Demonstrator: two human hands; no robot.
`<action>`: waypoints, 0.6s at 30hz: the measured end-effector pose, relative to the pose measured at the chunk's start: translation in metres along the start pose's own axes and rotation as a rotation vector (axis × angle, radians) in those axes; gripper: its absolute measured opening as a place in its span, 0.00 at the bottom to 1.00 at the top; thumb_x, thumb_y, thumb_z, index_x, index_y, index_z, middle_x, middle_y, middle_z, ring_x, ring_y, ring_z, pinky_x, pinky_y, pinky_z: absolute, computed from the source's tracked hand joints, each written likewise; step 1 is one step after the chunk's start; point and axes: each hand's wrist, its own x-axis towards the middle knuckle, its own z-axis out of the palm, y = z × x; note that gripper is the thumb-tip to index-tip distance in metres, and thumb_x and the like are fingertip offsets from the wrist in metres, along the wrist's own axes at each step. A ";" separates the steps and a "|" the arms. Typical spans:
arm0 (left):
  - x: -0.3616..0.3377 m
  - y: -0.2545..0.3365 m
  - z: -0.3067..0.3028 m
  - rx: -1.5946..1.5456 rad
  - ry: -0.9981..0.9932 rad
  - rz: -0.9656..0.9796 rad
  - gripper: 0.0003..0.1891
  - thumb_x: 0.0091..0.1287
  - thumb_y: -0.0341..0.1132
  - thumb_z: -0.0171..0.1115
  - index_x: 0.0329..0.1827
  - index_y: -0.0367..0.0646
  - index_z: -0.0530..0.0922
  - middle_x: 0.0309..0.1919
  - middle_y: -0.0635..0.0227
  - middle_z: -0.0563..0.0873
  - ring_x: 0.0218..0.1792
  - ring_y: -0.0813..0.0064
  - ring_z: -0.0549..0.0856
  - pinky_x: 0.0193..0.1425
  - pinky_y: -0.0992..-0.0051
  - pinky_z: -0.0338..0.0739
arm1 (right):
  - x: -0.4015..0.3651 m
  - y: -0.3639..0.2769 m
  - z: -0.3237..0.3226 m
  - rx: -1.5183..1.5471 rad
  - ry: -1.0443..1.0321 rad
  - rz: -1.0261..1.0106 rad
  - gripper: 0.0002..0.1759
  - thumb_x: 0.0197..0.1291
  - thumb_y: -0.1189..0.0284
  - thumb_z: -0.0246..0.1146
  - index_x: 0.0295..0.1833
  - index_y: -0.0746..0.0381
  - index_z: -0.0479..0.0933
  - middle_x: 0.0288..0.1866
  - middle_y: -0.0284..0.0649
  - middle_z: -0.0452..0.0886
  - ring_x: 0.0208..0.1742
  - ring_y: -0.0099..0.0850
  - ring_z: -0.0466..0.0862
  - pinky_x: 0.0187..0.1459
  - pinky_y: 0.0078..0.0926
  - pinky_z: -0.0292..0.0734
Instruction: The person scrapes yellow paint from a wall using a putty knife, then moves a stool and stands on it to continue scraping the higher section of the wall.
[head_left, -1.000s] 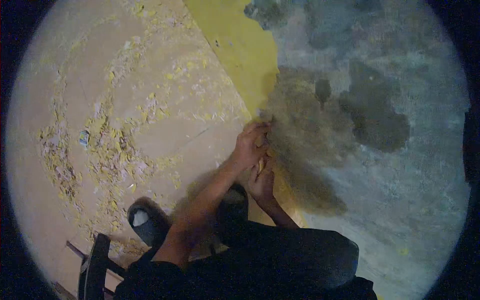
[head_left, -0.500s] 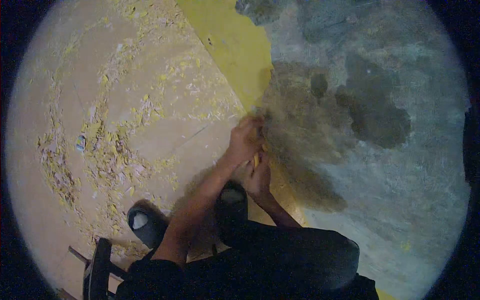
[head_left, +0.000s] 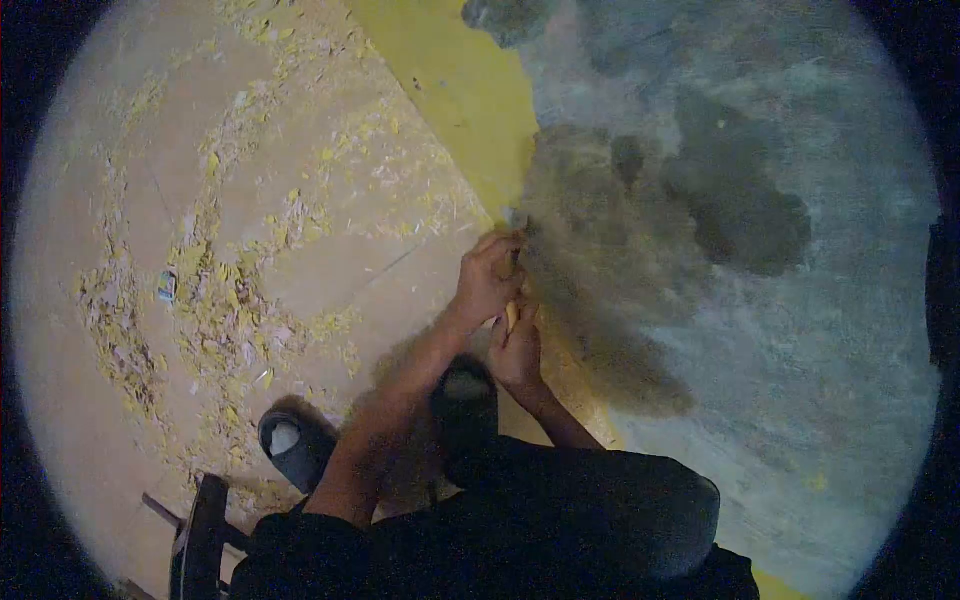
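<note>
A scraper (head_left: 513, 316) with a yellowish handle is held in both of my hands, one ahead of the other. My left hand (head_left: 484, 280) is wrapped round its front part, close to the small grey blade. My right hand (head_left: 517, 354) grips the rear end of the handle. The blade meets the lower edge of the yellow paint (head_left: 480, 110), beside the bare grey wall surface (head_left: 620, 260). Fingers cover much of the tool, so its full shape is hidden.
Yellow and whitish paint flakes (head_left: 235, 300) litter the tan floor (head_left: 320, 275), with a small box-like item (head_left: 167, 286) among them. My slippered foot (head_left: 298, 445) rests on the floor. A dark stool-like frame (head_left: 200, 535) stands at lower left. Dark patches (head_left: 740, 200) mark the wall.
My hands, blurred before, now look sharper, and the grey blade shows more clearly ahead of my left hand. The view has shifted slightly. Both hands keep their hold on the scraper.
</note>
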 end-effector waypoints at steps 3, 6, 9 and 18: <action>0.010 -0.009 -0.001 -0.015 0.017 0.004 0.19 0.46 0.21 0.67 0.45 0.35 0.80 0.47 0.52 0.84 0.51 0.53 0.83 0.56 0.66 0.78 | 0.009 0.024 0.013 -0.112 0.201 -0.321 0.20 0.65 0.74 0.51 0.61 0.68 0.60 0.44 0.63 0.77 0.46 0.62 0.79 0.44 0.52 0.73; -0.009 -0.009 0.008 -0.060 0.007 -0.073 0.19 0.46 0.21 0.66 0.45 0.35 0.80 0.47 0.53 0.84 0.50 0.54 0.84 0.55 0.67 0.78 | 0.000 0.014 0.005 0.011 0.047 -0.123 0.23 0.66 0.74 0.51 0.64 0.68 0.58 0.46 0.63 0.77 0.47 0.63 0.79 0.46 0.51 0.74; 0.002 -0.005 0.009 -0.071 0.024 -0.111 0.18 0.46 0.21 0.65 0.44 0.34 0.80 0.45 0.53 0.84 0.48 0.54 0.84 0.54 0.68 0.78 | 0.001 0.018 0.001 0.025 0.125 -0.155 0.24 0.66 0.73 0.51 0.65 0.68 0.58 0.49 0.64 0.76 0.49 0.62 0.78 0.46 0.50 0.74; 0.007 -0.014 0.010 -0.079 0.065 -0.049 0.19 0.46 0.20 0.65 0.45 0.35 0.80 0.45 0.52 0.83 0.48 0.55 0.84 0.55 0.67 0.78 | 0.009 0.020 0.002 -0.018 0.124 -0.159 0.22 0.67 0.71 0.50 0.64 0.69 0.61 0.43 0.63 0.79 0.44 0.62 0.81 0.43 0.52 0.75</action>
